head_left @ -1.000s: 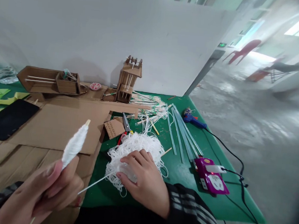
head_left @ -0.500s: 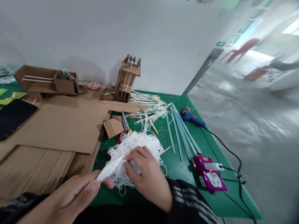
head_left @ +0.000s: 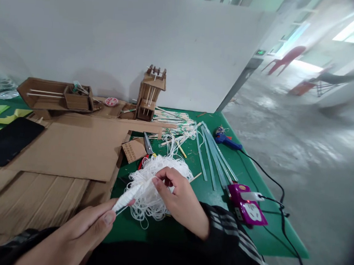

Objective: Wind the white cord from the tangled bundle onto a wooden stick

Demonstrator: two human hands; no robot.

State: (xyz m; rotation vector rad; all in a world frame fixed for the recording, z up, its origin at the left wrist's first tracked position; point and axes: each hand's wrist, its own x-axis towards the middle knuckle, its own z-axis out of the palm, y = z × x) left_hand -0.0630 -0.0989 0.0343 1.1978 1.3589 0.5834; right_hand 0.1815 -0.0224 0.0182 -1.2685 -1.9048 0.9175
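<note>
My left hand [head_left: 96,224] is closed round the lower end of a slim bundle wound with white string [head_left: 126,197], which points up and to the right. My right hand [head_left: 178,196] pinches a strand of string just beyond the upper end of that bundle. Beneath both hands spreads a loose, tangled heap of white string [head_left: 149,167] on the green table. Whatever core lies inside the winding is hidden. At the heap's upper left edge lie scissors [head_left: 148,143] with red handles partly covered by string, beside a small cardboard piece [head_left: 134,150].
Cardboard sheets [head_left: 77,147] cover the left, with a black panel [head_left: 9,141]. Cardboard models [head_left: 151,95] stand at the back near thin sticks. Glue sticks [head_left: 215,152], a blue glue gun [head_left: 228,141] and a purple power strip [head_left: 247,205] with a cord lie right.
My right hand has shifted slightly up and right, away from the wound bundle, with its fingers more curled. The left hand keeps its hold and has moved slightly left.
</note>
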